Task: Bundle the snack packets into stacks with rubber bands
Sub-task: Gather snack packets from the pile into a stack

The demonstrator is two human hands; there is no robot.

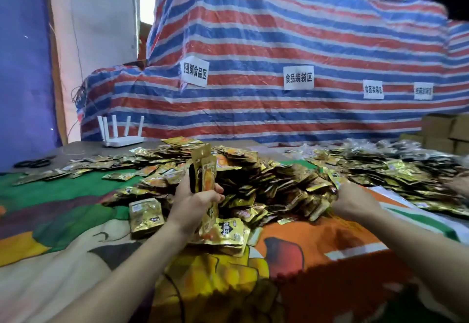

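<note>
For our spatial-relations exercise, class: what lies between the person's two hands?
In the head view, a heap of gold foil snack packets lies between the left hand, gripping a small packet stack, and the right hand.

upright stack of gold snack packets (204, 170) held above table, large loose heap of packets (266, 183) behind

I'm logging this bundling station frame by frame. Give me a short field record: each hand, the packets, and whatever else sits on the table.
left hand: grips a few gold snack packets upright
right hand: reaching into the pile, fingers hidden
pile: loose gold packets heaped mid-table
rubber bands: black, far left on the table
router: white, far left, behind the packets
backdrop: striped tarpaulin with paper signs
</note>
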